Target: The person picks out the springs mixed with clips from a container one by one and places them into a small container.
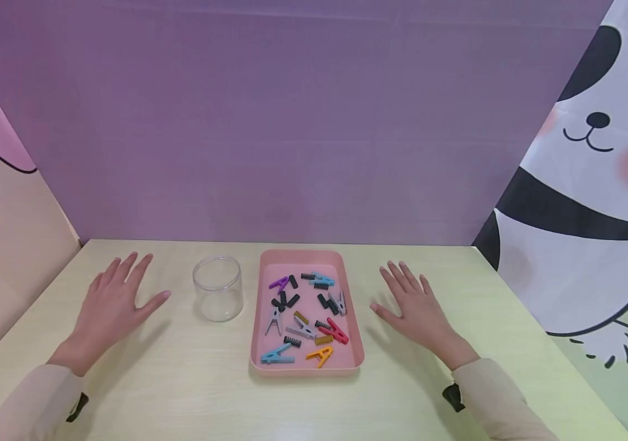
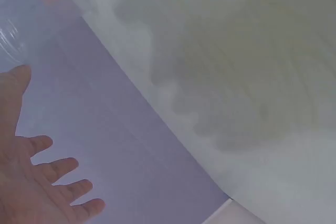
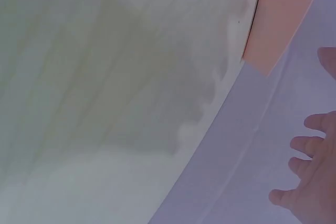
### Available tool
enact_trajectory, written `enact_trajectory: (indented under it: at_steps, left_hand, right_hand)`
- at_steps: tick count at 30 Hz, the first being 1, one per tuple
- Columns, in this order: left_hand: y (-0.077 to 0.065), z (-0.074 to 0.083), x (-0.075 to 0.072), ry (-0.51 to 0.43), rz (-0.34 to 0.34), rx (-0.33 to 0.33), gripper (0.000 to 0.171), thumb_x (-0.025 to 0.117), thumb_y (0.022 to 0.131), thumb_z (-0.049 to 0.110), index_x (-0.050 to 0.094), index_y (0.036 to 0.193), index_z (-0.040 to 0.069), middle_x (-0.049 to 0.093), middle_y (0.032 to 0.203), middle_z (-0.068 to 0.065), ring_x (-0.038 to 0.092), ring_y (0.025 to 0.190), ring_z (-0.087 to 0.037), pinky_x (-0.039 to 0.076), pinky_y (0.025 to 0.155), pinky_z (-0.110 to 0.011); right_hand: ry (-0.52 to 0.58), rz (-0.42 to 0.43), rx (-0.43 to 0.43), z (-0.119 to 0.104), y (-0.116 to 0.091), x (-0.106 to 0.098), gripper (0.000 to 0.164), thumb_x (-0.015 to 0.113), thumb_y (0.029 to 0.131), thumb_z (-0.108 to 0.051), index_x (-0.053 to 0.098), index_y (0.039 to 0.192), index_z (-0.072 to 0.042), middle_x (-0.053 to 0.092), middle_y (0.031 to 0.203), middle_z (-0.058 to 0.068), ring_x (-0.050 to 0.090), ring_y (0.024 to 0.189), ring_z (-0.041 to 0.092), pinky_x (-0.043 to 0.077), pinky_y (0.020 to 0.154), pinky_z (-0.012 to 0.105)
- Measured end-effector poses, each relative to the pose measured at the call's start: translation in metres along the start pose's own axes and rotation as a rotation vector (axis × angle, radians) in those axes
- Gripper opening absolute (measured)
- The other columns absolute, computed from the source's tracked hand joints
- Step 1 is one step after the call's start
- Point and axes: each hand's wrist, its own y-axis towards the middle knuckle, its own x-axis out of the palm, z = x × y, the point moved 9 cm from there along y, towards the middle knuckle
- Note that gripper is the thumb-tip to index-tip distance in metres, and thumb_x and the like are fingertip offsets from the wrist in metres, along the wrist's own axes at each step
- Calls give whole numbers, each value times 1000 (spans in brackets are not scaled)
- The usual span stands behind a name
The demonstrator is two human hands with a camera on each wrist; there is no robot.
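Plainly empty, the left hand [image 1: 111,301] and right hand [image 1: 417,311] hover above the table [image 1: 181,392], fingers spread and pointing forward. Between them, an upright clear jar [image 1: 218,301] stands beside a pink tray [image 1: 301,260], long axis front to back; inside, the nearest blue clip [image 1: 277,360] lies crosswise, splayed ends rightward.

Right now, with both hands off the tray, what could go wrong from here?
The clear container stands between the left hand and the pink tray, so a sideways reach might knock it over. The lower gold spring lies close to the red clip; picking up one could drag the other.
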Motion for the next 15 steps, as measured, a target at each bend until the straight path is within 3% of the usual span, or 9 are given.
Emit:
enact_trajectory:
  at_steps: [15]
  left_hand:
    - [6, 34, -12, -28, 108, 115, 67, 65, 79, 39, 43, 131, 4, 47, 128, -22, 40, 118, -43, 33, 91, -59]
  right_hand:
    - [71, 2, -108, -29, 2, 8, 68, 59, 85, -41, 37, 138, -5, 37, 142, 18, 31, 133, 35, 30, 104, 53]
